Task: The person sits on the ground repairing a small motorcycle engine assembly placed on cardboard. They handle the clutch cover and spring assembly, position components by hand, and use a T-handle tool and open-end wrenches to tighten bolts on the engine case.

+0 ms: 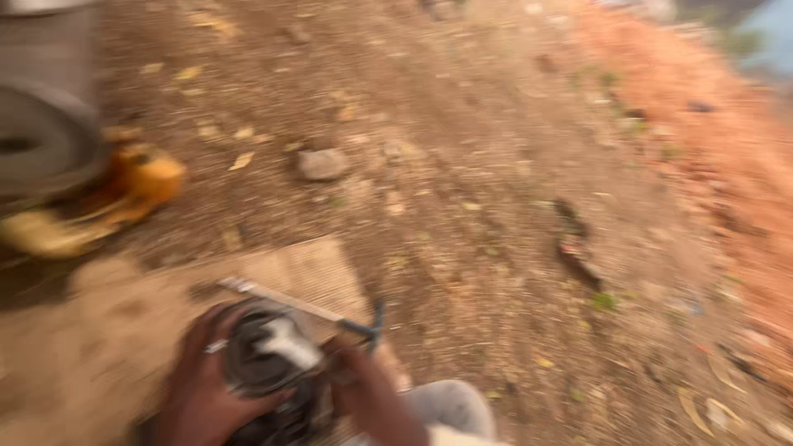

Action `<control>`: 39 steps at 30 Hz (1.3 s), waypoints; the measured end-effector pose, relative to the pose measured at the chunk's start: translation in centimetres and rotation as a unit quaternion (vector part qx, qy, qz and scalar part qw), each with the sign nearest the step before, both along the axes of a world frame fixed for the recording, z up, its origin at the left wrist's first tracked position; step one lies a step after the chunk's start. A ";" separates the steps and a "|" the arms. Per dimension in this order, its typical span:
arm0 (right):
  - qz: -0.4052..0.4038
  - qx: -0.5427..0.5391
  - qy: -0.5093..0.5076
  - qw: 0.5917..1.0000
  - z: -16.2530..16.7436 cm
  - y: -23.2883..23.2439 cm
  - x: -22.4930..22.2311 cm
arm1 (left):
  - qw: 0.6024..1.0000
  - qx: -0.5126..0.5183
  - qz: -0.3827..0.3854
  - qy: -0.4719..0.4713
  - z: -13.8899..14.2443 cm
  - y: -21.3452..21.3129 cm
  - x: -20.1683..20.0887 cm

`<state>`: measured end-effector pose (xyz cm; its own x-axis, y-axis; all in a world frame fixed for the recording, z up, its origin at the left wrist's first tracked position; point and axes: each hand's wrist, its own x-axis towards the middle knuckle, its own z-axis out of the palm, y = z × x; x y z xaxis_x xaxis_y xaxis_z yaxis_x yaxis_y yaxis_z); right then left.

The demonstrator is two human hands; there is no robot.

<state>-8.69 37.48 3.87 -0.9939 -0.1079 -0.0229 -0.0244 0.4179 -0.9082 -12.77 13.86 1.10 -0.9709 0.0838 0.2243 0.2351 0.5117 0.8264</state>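
Left hand (198,388): I wrap it around the left side of the dark round part (268,359), fingers closed on it.
Right hand (363,388): I press it on the right side of the part; how it grips, I cannot tell in the blur.
Part: near, low left, over the cardboard (314,268).
Tool (297,304): thin, lying just behind the part.
Stone (322,163): far, on the dirt.
Yellow can (124,194): far left.

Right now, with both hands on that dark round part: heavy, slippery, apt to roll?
Probably heavy for its size: the dark round part looks like solid metal, and the left hand cups it while the right hand steadies it. Its rounded shape might roll. Blur hides whether it's slippery.
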 end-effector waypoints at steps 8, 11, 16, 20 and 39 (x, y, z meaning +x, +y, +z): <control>0.136 0.230 0.114 0.957 6.7 1.8 -8.6 | 0.998 0.068 -0.008 -0.012 3.0 -0.9 1.4; 0.165 0.264 0.164 0.936 7.5 0.0 -10.6 | 0.997 0.080 -0.012 -0.002 3.7 -1.3 1.7; 0.232 0.266 0.188 0.917 7.0 -0.9 -13.8 | 0.997 0.079 -0.010 -0.009 3.5 -1.9 1.5; 0.289 0.247 0.027 0.924 6.5 -0.8 -16.4 | 0.997 0.071 -0.009 -0.008 3.1 -2.1 1.4; 0.077 0.310 -0.024 0.947 3.4 -2.8 -5.3 | 0.998 0.037 -0.002 0.046 2.5 -1.4 1.8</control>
